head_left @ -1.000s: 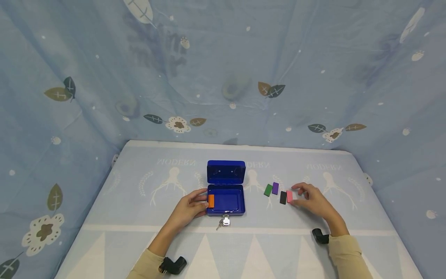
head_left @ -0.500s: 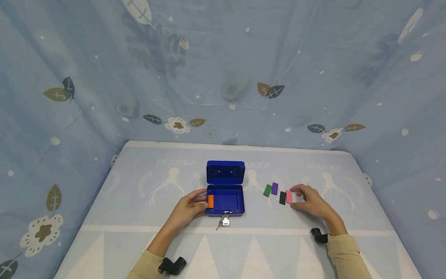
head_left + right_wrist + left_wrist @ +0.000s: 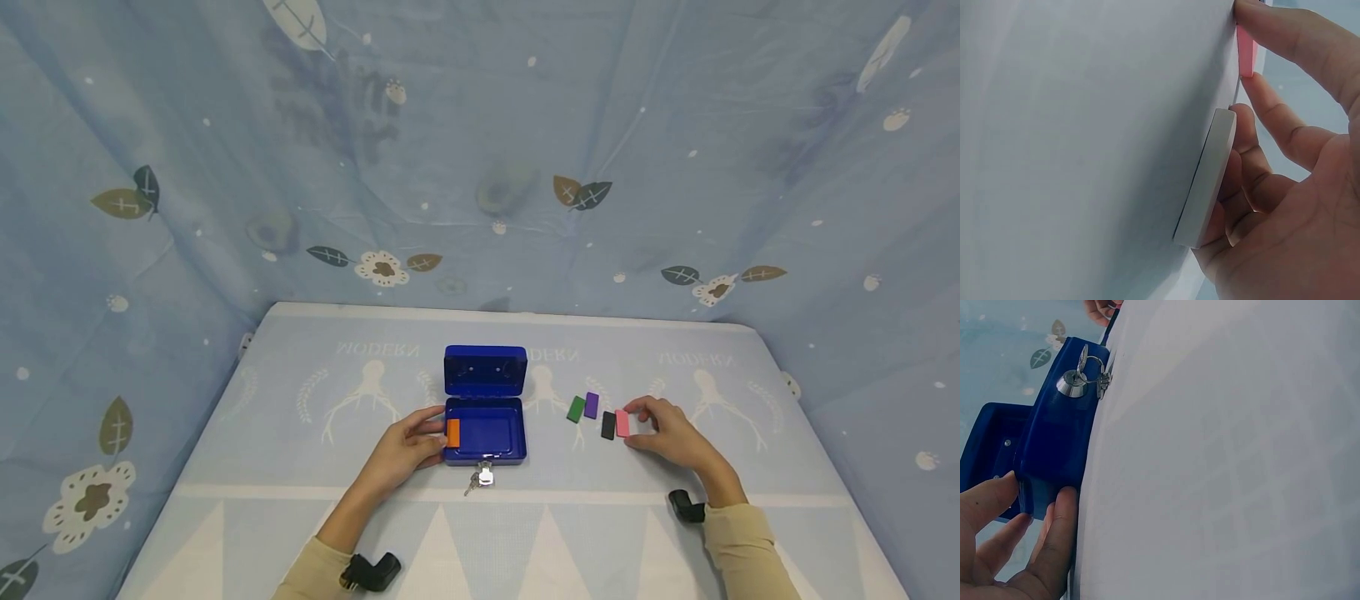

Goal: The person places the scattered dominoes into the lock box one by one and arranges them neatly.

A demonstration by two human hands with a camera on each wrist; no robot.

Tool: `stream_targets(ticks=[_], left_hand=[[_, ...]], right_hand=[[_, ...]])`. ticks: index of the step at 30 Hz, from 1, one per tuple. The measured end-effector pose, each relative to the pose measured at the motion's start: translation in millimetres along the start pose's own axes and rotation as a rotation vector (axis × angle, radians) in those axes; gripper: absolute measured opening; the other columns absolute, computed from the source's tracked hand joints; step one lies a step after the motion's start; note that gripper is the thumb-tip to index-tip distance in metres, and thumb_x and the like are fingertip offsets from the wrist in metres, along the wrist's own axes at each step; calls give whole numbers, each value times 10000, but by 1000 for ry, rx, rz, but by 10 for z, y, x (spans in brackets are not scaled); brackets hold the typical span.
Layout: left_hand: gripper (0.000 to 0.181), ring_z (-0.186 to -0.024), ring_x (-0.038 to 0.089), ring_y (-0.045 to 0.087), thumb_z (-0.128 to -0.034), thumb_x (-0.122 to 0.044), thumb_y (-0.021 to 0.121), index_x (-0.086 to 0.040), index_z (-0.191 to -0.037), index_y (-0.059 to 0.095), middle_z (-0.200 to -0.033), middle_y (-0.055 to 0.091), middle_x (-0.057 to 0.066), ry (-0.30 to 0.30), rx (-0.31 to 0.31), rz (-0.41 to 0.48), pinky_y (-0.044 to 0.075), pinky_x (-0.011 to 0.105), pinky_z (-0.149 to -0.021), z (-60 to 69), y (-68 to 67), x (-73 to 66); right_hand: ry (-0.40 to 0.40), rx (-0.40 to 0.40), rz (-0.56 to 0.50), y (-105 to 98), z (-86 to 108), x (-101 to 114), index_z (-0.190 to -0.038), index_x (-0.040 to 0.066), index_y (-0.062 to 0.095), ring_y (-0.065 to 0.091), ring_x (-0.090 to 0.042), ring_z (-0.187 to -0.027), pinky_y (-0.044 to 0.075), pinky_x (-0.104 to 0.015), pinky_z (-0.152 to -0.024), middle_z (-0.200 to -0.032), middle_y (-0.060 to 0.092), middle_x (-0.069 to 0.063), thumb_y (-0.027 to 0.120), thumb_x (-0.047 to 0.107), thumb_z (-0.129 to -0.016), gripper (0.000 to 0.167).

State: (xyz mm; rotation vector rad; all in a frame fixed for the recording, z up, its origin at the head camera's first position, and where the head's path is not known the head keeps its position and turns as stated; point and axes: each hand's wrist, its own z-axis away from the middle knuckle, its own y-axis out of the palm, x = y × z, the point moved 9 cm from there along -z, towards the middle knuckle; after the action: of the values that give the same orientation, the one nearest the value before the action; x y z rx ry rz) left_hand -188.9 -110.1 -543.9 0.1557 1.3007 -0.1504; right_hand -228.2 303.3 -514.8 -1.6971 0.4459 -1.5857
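Note:
An open blue metal box (image 3: 489, 431) stands with its lid (image 3: 486, 371) raised, an orange block (image 3: 453, 433) inside along its left wall. The left hand (image 3: 405, 450) grips the box's left side, thumb at the rim; the left wrist view shows the hand (image 3: 1029, 544) with its fingers against the box wall (image 3: 1063, 434). At the right, the right hand (image 3: 671, 432) spans a pink block (image 3: 622, 423) with thumb and index finger at its ends. In the right wrist view a whitish block (image 3: 1207, 178) lies against the curled other fingers of that hand (image 3: 1297, 169).
A black block (image 3: 608, 425) touches or nearly touches the pink one. A green block (image 3: 576, 409) and a purple block (image 3: 592, 406) lie up and to the left of it. Keys (image 3: 474, 482) hang from the lock (image 3: 486, 474) at the box's front. A patterned curtain rises behind the table.
The right thumb has shifted slightly down from the pink block's side to its near end. The left hand and the box look the same.

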Motion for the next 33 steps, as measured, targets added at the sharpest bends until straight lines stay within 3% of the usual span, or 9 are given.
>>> stream_targets(ticks=[21,33], left_hand=[[548,-1069,312,648,-925,-11,689,-41,-1443,515,-1265,580,231,18,4,-2,597,400,-825,6,13,13],[548,-1072,318,651,-919,-18,693,-60,-1439,526,-1256,597,208,19,-6,-11,596,399,-828,-13,9,40]], right_hand=[[-12,-20,-3,4,-14,14,-1176,17,634,450,-255,-825,388,-310,-658,-929,542,-79,843,106,-796,443],[-46,-28,-10,51,-28,200,-1175,17,630,474,-281,-869,420,-351,-712,-963,578,-96,835,126,-805,437]])
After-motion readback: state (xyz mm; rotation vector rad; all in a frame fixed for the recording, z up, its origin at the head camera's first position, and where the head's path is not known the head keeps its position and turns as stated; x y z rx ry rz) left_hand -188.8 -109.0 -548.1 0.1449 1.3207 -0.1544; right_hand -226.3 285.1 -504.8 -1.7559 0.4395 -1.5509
